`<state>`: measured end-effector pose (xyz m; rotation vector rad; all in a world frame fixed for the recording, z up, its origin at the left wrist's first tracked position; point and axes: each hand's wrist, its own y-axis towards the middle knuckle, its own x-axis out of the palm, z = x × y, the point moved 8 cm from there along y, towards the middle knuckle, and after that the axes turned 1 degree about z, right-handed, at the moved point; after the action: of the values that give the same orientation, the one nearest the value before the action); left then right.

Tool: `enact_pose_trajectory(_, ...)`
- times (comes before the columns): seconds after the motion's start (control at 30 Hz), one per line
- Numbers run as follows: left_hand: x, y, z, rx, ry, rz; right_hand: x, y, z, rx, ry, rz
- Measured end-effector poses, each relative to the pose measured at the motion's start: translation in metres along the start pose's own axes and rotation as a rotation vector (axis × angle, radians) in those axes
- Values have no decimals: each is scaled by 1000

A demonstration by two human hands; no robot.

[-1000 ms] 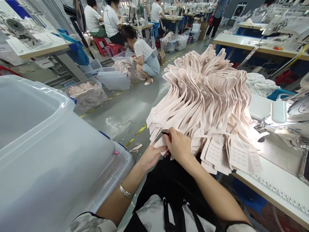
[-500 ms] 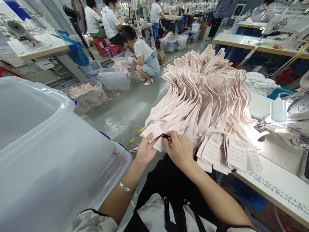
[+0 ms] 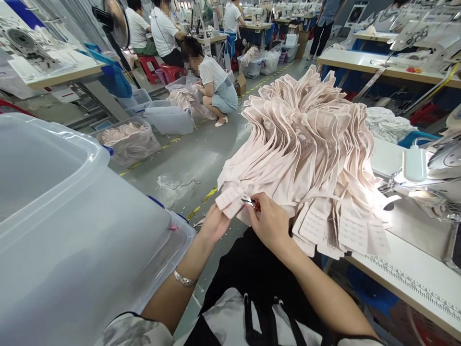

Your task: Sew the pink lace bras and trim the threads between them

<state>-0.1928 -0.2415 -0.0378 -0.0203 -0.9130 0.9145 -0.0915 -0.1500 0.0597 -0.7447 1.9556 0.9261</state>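
A large stack of pale pink bras (image 3: 302,129) is heaped before me, wings hanging toward my lap. My left hand (image 3: 216,223) is closed on one bra's band end (image 3: 229,202), a flat pale strip with its tip lying over my fingers. In my right hand (image 3: 270,220) is a small pair of thread snips (image 3: 248,200), red at the grip, with the blades pointing left against the band's edge. To the right of that hand hang several wider band ends with rows of eyes (image 3: 319,226).
A big translucent bin (image 3: 72,230) stands close on my left. At right are a sewing machine (image 3: 439,168) and a table edge with a printed ruler (image 3: 406,274). A person (image 3: 216,86) crouches beside bins across the aisle (image 3: 201,158).
My left hand has shifted slightly down and turned, its fingers now under the band end, which has moved a little right. The snips' blades now show more plainly.
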Motion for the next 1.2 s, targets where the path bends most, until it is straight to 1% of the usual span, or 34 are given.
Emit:
enact_pose_trajectory(0.03, 0, 2, 7, 17, -65, 19, -3, -3, -1, -12, 14, 25)
enact_pose_trajectory(0.1, 7, 3, 15, 5, -141, -3, -6, -7, -2, -31, 7, 39)
enact_pose_trajectory(0.23, 18, -2, 18, -8, -172, -38, -7, -8, -1, -17, -46, 32)
enact_pose_trajectory(0.37, 16, -7, 13, 6, -138, -14, -6, -1, 3, 37, -108, 13)
enact_pose_trajectory(0.47, 10, -7, 9, 12, -118, 10, 1, 6, 6, 61, -182, -52)
enact_pose_trajectory(0.57, 12, -7, 1, -7, -138, -35, 9, 11, 7, 41, -226, -107)
enact_pose_trajectory(0.63, 14, -7, -6, -49, -174, -56, 11, 13, 9, 41, -227, -124)
enact_pose_trajectory(0.7, 13, -6, -14, -92, -210, -39, 14, 14, 11, 51, -216, -146)
enact_pose_trajectory(0.8, 11, -8, -23, -114, -237, -23, 15, 13, 14, 64, -205, -161)
enact_pose_trajectory(0.87, 15, -12, -34, -134, -207, -84, 13, 12, 14, 71, -208, -141)
enact_pose_trajectory(0.93, 22, -17, -49, -161, -137, -169, 11, 12, 13, 66, -215, -124)
enact_pose_trajectory(0.97, 24, -19, -56, -164, -96, -193, 11, 13, 11, 58, -215, -124)
enact_pose_trajectory(1.03, 23, -18, -68, -173, -20, -176, 12, 14, 8, 36, -204, -135)
enact_pose_trajectory(1.1, 16, -10, -66, -121, 43, -90, 12, 15, 6, 23, -179, -137)
enact_pose_trajectory(1.13, 13, -5, -59, -72, 70, -43, 11, 15, 6, 19, -160, -128)
enact_pose_trajectory(1.2, 6, 7, -35, 45, 99, 28, 8, 13, 6, 15, -108, -92)
